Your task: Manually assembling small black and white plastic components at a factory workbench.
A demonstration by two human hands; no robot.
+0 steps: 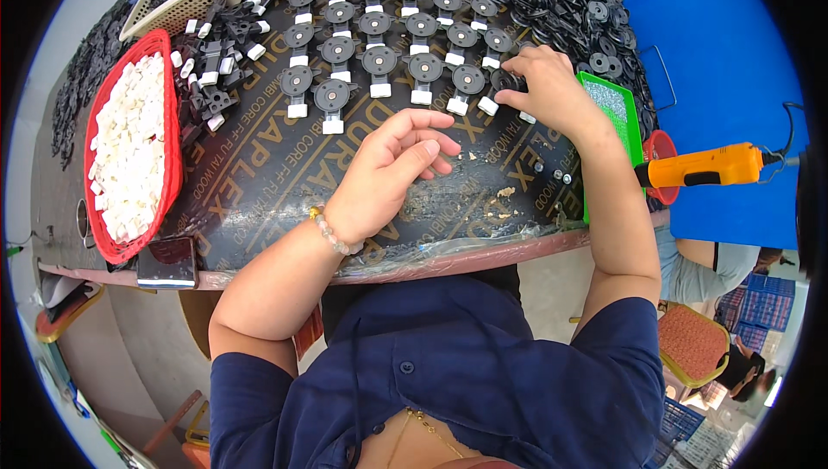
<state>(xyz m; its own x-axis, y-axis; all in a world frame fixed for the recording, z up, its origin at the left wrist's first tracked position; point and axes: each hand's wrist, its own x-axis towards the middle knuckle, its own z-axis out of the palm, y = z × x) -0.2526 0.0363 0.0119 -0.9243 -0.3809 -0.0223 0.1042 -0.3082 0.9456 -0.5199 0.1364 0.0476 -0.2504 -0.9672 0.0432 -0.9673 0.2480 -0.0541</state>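
Rows of black parts, each a round black disc (379, 60) on a narrow black piece with a white cap (332, 126) at its near end, are laid out on the dark board. At the right end of the nearest row, my right hand (556, 94) has its thumb and fingers around a black disc (504, 81), partly hidden by them. My left hand (392, 167) hovers just nearer than the rows, palm turned inward, fingers loosely bent and apart with nothing in them.
A red basket of white caps (129, 154) stands left, near loose capped pieces (211, 63). Black discs (552, 3) are heaped at the back. A green tray of small metal parts (606, 100), an orange electric screwdriver (703, 167) and a blue bin (716, 81) are right.
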